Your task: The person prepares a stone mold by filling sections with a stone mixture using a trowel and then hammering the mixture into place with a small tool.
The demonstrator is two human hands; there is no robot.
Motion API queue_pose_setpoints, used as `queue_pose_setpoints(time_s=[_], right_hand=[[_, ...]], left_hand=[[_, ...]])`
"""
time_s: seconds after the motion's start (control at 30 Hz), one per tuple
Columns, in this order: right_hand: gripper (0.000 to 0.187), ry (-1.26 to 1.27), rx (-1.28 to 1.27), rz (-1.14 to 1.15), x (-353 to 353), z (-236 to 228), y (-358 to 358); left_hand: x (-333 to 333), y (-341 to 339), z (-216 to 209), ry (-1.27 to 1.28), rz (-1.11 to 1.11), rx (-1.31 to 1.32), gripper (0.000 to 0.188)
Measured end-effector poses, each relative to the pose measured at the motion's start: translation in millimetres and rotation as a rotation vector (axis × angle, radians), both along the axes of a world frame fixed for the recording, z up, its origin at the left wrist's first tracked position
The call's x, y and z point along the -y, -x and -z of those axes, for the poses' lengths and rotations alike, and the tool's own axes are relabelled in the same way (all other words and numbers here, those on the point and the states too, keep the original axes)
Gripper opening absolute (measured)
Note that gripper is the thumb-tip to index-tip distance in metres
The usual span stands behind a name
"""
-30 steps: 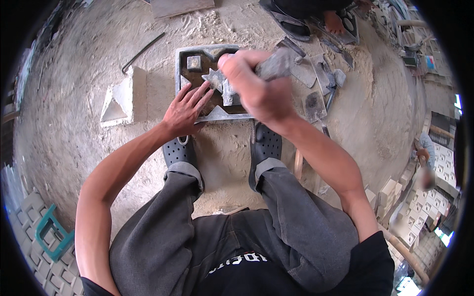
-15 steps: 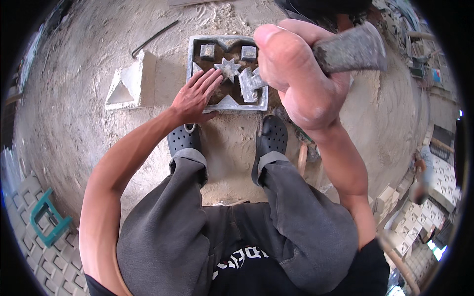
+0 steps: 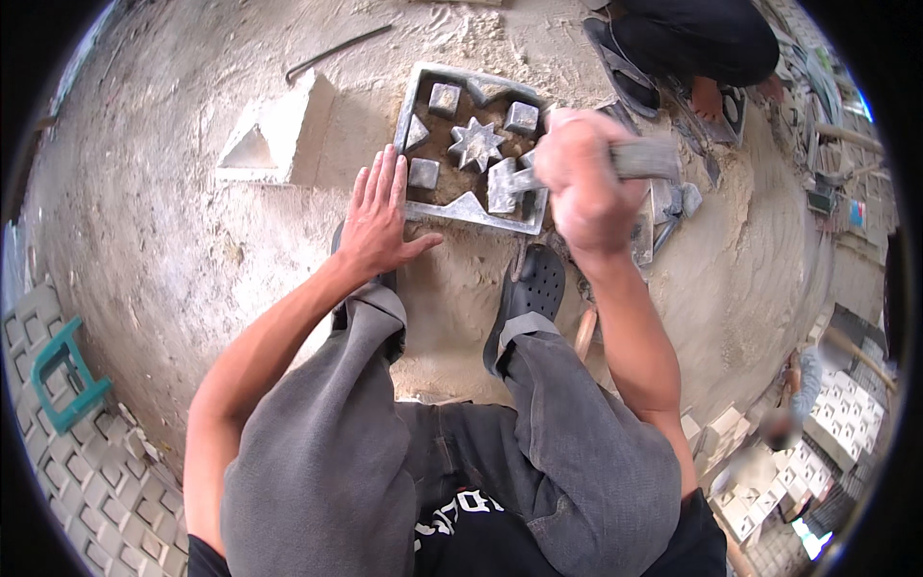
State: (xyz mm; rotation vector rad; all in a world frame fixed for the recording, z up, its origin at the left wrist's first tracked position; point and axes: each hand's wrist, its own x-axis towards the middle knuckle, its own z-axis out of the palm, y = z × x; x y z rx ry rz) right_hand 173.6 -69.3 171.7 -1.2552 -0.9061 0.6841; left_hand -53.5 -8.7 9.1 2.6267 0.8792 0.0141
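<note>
Between my feet and beyond them lies a grey mould [image 3: 463, 71] with a raised rim, several square blocks and a star-shaped block [image 3: 476, 144] in its middle. Sandy brown material covers its floor. My left hand [image 3: 377, 219] is flat with fingers extended, its fingertips at the mould's left rim; nothing is in it. Over the mould's right side, my right hand [image 3: 588, 183] is closed round a hammer [image 3: 502, 185], blurred by motion. The hammer's pale, dusty head is over the lower right of the mould, and its thick handle end sticks out right of my fist.
A white plaster-like block [image 3: 279, 130] stands left of the mould, with a bent metal rod [image 3: 336, 53] behind it. Another person's sandalled foot [image 3: 707, 98] is at the far right. Tools [image 3: 678, 204] lie right of the mould. A green frame [image 3: 67, 375] rests on stacked blocks at left.
My left hand has moved off the mould's middle to its left rim. My right hand has come down with the hammer. The view has shifted, showing more of the other person.
</note>
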Motion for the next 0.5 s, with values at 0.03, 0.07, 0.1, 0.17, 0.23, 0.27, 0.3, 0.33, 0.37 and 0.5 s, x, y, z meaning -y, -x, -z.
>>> queue_pose_setpoints(time_s=[0.03, 0.07, 0.1, 0.17, 0.23, 0.27, 0.3, 0.33, 0.37, 0.5], right_hand=[[0.033, -0.009, -0.004, -0.005, 0.9, -6.0, -1.4], [0.033, -0.017, -0.013, -0.011, 0.4, -9.2, -2.1], [0.033, -0.034, -0.090, -0.018, -0.4, -3.9, 0.4], [0.033, -0.026, -0.110, 0.015, 1.3, 28.3, -1.0], [0.034, 0.049, 0.104, 0.016, -7.1, 70.1, 10.4], [0.034, 0.071, 0.076, 0.018, -8.4, 70.7, 4.5], [0.034, 0.093, 0.048, 0.022, -7.0, 68.6, -4.4], [0.035, 0.124, 0.008, 0.031, -4.8, 62.9, -5.9], [0.035, 0.077, -0.051, 0.014, -8.1, 46.7, -5.8], [0.038, 0.008, -0.130, 0.046, 5.4, -4.6, 13.4]], left_hand=[[9.3, -4.1, 2.5, 0.008, -0.054, 0.030, 0.127], [16.5, -7.5, 6.5, 0.012, -0.111, 0.057, 0.128], [23.1, -10.1, 10.1, 0.015, -0.169, 0.084, 0.128], [26.6, -15.4, 13.0, 0.037, -0.198, 0.105, 0.130], [19.6, -14.3, 9.9, 0.040, -0.180, 0.089, 0.130], [18.8, -15.3, 7.8, 0.029, -0.171, 0.069, 0.130], [19.0, -19.3, 6.2, 0.030, -0.175, 0.078, 0.130], [22.0, -18.0, 8.1, 0.038, -0.173, 0.073, 0.129], [22.3, -15.4, 8.0, 0.042, -0.181, 0.064, 0.129], [20.1, -5.1, 8.0, 0.065, -0.182, 0.009, 0.128]])
